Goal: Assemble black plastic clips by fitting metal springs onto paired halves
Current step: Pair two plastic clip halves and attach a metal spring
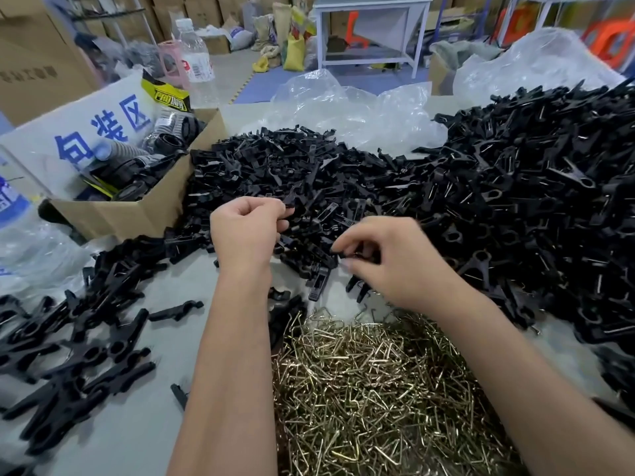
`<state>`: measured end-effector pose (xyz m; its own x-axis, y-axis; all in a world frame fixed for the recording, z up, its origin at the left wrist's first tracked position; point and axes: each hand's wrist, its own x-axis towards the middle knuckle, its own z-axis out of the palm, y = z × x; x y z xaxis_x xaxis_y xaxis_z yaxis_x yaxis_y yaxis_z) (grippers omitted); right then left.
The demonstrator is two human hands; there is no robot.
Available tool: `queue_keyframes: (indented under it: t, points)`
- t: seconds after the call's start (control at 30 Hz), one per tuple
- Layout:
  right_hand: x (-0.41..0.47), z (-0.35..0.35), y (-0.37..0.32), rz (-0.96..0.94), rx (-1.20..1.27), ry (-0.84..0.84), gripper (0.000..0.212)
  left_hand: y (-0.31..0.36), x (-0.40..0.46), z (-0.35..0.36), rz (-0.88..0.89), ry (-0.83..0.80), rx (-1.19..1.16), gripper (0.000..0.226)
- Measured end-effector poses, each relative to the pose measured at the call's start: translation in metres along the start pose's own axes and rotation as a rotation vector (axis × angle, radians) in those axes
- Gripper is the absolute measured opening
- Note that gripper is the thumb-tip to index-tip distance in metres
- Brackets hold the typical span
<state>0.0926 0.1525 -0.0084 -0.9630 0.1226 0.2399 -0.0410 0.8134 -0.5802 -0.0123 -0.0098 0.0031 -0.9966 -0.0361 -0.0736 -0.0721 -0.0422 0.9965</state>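
While assembled clips (79,341) lie at far left, we see left hand (245,231) pinching clip half (290,211), right hand (388,262) pinching another half (338,253); springs (378,389) below, big finished pile (536,201) at right. Loose halves (275,166) remain.

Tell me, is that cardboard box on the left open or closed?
Open. The cardboard box has its flap up, and dark round items inside are visible from above.
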Motion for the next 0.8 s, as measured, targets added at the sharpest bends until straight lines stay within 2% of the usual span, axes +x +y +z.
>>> queue_keyframes:
  t: [0.07, 0.13, 0.2, 0.3, 0.4, 0.5, 0.57, 0.63, 0.73, 0.8]
  points:
    - [0.000, 0.002, -0.005, -0.028, -0.079, -0.127, 0.039, 0.000, 0.000, 0.000, 0.004, -0.022, 0.009, 0.018]
    - [0.000, 0.005, -0.007, -0.038, -0.163, -0.148, 0.052, -0.001, -0.001, 0.001, 0.011, -0.045, 0.028, 0.018]
    - [-0.001, 0.008, -0.009, -0.096, -0.258, -0.143, 0.055, -0.002, -0.001, 0.002, 0.019, -0.058, 0.048, 0.018]
    - [-0.003, 0.011, -0.011, -0.213, -0.267, -0.137, 0.041, -0.004, 0.000, 0.002, 0.025, -0.087, 0.051, 0.020]
    - [-0.003, 0.010, -0.009, -0.231, -0.234, -0.143, 0.020, -0.005, 0.001, 0.001, 0.008, -0.140, -0.018, 0.020]
    - [-0.003, 0.009, -0.004, -0.215, -0.213, -0.170, 0.016, -0.004, 0.000, 0.002, -0.013, -0.165, -0.096, 0.016]
    - [-0.004, 0.010, -0.001, -0.187, -0.094, -0.100, 0.015, -0.004, 0.001, 0.002, -0.014, -0.157, -0.136, 0.027]
    - [-0.005, 0.008, 0.001, -0.084, 0.149, 0.069, 0.011, -0.003, 0.001, 0.002, 0.009, -0.181, -0.155, 0.035]
    - [-0.001, 0.002, 0.004, 0.129, 0.696, 0.296, 0.007, -0.001, -0.003, 0.004, 0.034, -0.335, -0.131, 0.040]
    - [0.001, -0.002, 0.007, 0.191, 0.870, 0.341, 0.011, 0.000, -0.005, 0.008, 0.042, -0.438, -0.103, 0.039]
